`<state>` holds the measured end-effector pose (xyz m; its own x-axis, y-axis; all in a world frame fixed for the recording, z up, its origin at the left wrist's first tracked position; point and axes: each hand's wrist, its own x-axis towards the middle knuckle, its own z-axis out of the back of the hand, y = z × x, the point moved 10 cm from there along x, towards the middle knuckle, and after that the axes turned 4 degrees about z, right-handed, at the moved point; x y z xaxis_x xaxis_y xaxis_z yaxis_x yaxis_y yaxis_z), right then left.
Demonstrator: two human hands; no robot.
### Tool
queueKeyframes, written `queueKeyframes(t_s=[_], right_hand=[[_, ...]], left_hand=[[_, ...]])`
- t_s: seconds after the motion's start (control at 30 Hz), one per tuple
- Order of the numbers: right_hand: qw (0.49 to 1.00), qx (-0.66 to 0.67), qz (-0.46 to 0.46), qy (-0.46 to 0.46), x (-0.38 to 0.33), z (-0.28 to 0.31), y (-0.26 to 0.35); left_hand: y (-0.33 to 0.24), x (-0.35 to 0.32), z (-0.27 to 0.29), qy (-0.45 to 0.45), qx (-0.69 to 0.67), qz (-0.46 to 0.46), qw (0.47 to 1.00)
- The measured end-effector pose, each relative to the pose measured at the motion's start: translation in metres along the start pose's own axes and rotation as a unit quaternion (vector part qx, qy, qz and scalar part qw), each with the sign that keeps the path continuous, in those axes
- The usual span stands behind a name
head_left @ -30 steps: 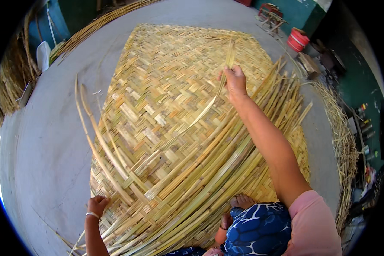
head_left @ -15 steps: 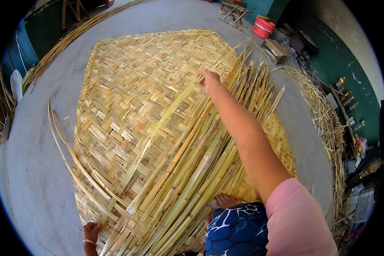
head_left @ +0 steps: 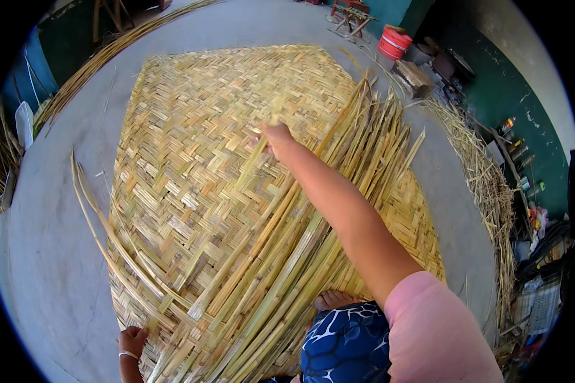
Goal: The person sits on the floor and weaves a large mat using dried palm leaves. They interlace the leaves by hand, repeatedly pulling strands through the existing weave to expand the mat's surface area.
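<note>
Grey floor [head_left: 51, 236] borders woven mat [head_left: 191, 115]

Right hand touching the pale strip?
Touching: the head view shows the right hand closed on the pale strip, which sticks out above and below.

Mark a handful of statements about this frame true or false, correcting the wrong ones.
1. The right grip holds a flat, pale yellow-green plant strip. True.
2. Long, yellow-brown split stalks lie across the straw-coloured woven mat. True.
3. The left grip is at the mat's far right corner. False: it is at the near left edge.
4. The round red bucket stands on the mat. False: it stands off the mat, beyond its right side.
5. The right sleeve is pink fabric. True.
</note>
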<state>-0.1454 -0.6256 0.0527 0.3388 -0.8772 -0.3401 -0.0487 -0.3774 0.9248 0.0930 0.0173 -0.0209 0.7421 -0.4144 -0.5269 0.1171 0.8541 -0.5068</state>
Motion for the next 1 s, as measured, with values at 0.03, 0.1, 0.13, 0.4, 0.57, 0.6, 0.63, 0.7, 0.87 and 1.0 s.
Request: queueKeyframes(t_s=[0.03, 0.1, 0.13, 0.4, 0.57, 0.6, 0.63, 0.7, 0.87, 1.0], right_hand=[[0.993, 0.07, -0.067, -0.074, 0.013, 0.031, -0.018], [0.994, 0.069, -0.075, -0.051, 0.025, 0.053, -0.035], [0.99, 0.085, -0.084, -0.073, 0.026, 0.068, -0.042], [0.986, 0.137, -0.064, -0.071, -0.006, 0.055, -0.033], [0.978, 0.066, -0.124, 0.153, -0.084, -0.045, -0.106], [0.969, 0.077, -0.161, 0.173, -0.105, -0.051, -0.125], [0.956, 0.088, -0.199, 0.194, -0.121, -0.056, -0.14], [0.966, 0.062, -0.192, 0.161, -0.115, -0.044, -0.138], [0.992, 0.06, -0.113, 0.01, -0.031, 0.02, -0.088], [0.983, 0.126, -0.056, -0.119, 0.014, 0.07, -0.055]], left_hand=[[-0.005, 0.0, -0.003, 0.002, 0.004, -0.003, 1.0], [0.02, 0.005, -0.006, 0.009, -0.019, 0.002, 1.0], [0.025, 0.007, -0.008, 0.017, -0.028, 0.002, 0.999], [0.013, 0.022, 0.003, -0.021, 0.002, -0.033, 0.999], [-0.008, 0.03, -0.01, -0.042, 0.027, -0.061, 0.997], [-0.012, 0.029, -0.015, -0.028, 0.011, -0.057, 0.998], [-0.018, 0.025, -0.021, -0.016, -0.004, -0.051, 0.999], [-0.015, 0.023, -0.023, -0.009, -0.018, -0.051, 0.998], [0.004, 0.023, -0.025, 0.005, -0.008, -0.049, 0.999], [-0.005, 0.013, -0.027, 0.018, -0.019, -0.037, 0.999]])
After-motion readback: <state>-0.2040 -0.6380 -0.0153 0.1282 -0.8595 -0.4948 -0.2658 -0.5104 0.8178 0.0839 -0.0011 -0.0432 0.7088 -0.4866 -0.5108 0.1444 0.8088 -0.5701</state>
